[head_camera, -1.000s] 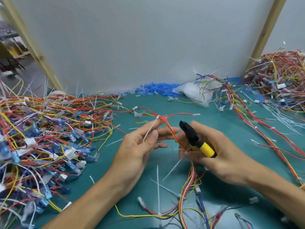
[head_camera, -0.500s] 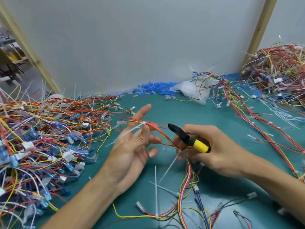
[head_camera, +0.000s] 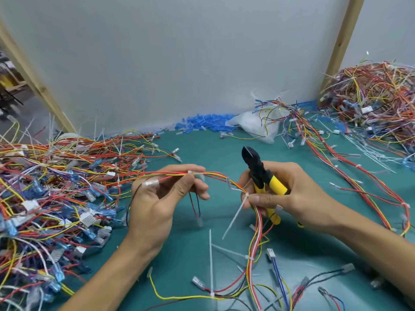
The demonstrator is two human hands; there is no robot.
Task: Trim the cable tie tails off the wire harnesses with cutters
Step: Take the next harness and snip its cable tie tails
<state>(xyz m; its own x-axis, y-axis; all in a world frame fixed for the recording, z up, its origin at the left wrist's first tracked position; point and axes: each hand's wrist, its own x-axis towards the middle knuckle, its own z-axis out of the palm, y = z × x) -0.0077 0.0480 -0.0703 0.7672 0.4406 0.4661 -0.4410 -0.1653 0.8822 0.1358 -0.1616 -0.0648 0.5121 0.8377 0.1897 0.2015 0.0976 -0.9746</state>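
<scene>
My left hand (head_camera: 157,198) pinches a wire harness (head_camera: 215,176) of red, yellow and orange wires between thumb and fingers, near a white cable tie on the bundle. My right hand (head_camera: 289,196) grips black cutters with yellow handles (head_camera: 260,171), their jaws pointing up and away, and its thumb and fingers also pinch the same harness at a second cable tie. That tie's long white tail (head_camera: 234,216) sticks down and to the left. The harness runs on down to the table between my forearms.
A big tangle of harnesses (head_camera: 51,198) fills the left of the green mat (head_camera: 202,144). Another pile (head_camera: 377,97) sits at the back right, with loose harnesses trailing forward. Blue terminals (head_camera: 202,124) and a white bag (head_camera: 253,126) lie by the back wall. Cut tie tails lie scattered.
My left hand has turned and closed its fingers on the harness, stretching it level. The right hand has raised the cutters more upright and pinches the harness at the tie.
</scene>
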